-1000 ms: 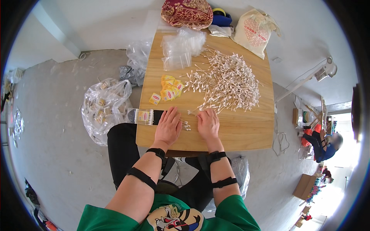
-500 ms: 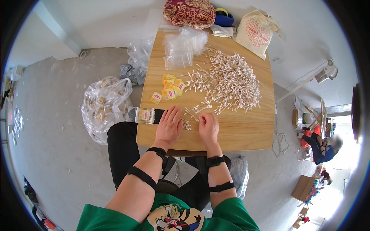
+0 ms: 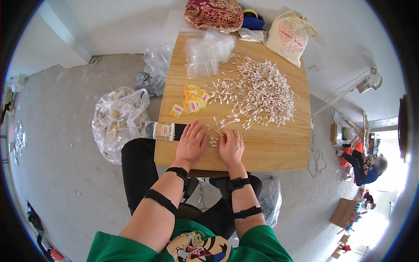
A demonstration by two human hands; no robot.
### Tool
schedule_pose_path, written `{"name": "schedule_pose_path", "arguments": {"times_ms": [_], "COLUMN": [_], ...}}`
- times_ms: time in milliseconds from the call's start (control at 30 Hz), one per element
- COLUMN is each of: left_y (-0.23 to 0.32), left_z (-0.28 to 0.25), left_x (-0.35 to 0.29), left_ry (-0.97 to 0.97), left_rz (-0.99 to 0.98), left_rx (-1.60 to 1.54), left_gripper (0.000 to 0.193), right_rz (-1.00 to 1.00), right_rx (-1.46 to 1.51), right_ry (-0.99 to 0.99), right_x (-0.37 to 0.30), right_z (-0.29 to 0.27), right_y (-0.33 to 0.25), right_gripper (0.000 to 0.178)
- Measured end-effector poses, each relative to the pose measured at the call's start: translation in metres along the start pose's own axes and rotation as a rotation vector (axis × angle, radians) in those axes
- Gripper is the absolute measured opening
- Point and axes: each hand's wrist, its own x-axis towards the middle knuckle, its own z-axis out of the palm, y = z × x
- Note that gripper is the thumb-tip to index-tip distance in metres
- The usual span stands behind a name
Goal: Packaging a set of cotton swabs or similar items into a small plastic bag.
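My left hand (image 3: pixel 191 142) lies palm down with its fingers stretched out. It rests over a black strip (image 3: pixel 179 131) on the table and the ends of a small bunch of cotton swabs (image 3: pixel 211 140). Close on its right, my right hand (image 3: pixel 231 146) has its fingers bent down to the tabletop, closed at the ends of a couple of cotton swabs (image 3: pixel 215 126). Its fingertips are partly hidden. A clear pack of cotton swabs (image 3: pixel 164 131) with a yellow label sits left of my left hand. Beyond my hands spreads a large loose heap of cotton swabs (image 3: pixel 266 94).
Yellow cards (image 3: pixel 192 104) and clear plastic bags (image 3: pixel 203 56) lie on the wooden table (image 3: pixel 275 150). A patterned red bundle (image 3: pixel 214 15), a blue tape dispenser (image 3: pixel 253 21) and a cream cloth bag (image 3: pixel 288 37) stand at its far edge. A plastic sack of packs (image 3: pixel 118 118) is at left.
My right hand has moved slightly left, closer to the bunch, and turned more palm down. Loose swabs by its fingertips have shifted. My left hand has stayed in place.
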Motion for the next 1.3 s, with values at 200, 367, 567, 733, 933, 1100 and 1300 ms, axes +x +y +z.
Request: {"name": "schedule_pose_path", "arguments": {"times_ms": [200,367,567,733,933,1100,1300], "left_y": [0.0,-0.004,0.0,0.0,-0.001,-0.004,0.0], "left_z": [0.003,0.005,0.003,0.002,0.004,0.007,0.001], "left_x": [0.0,-0.001,0.001,0.001,0.0,-0.001,0.0], "left_ry": [0.004,0.022,0.02,-0.006,0.0,-0.009,-0.008], "left_rz": [0.018,-0.003,0.016,0.017,0.007,-0.001,0.001], "left_rx": [-0.014,-0.046,-0.014,0.01,-0.009,-0.012,0.025], "left_gripper": [0.029,0.035,0.041,0.038,0.029,0.035,0.045], "right_rz": [0.063,-0.01,-0.01,0.061,0.043,0.031,0.008], "right_rx": [-0.029,0.076,0.11,0.068,0.027,0.075,0.125], "right_ry": [0.07,0.01,-0.004,-0.004,-0.087,-0.061,-0.113], "right_x": [0.009,-0.001,-0.006,0.002,0.012,0.011,0.007], "right_z": [0.005,0.002,0.004,0.007,0.015,0.013,0.0], "right_y": [0.013,0.011,0.002,-0.002,-0.016,-0.012,-0.001], "right_gripper": [0.007,0.007,0.011,0.013,0.012,0.01,0.012]}}
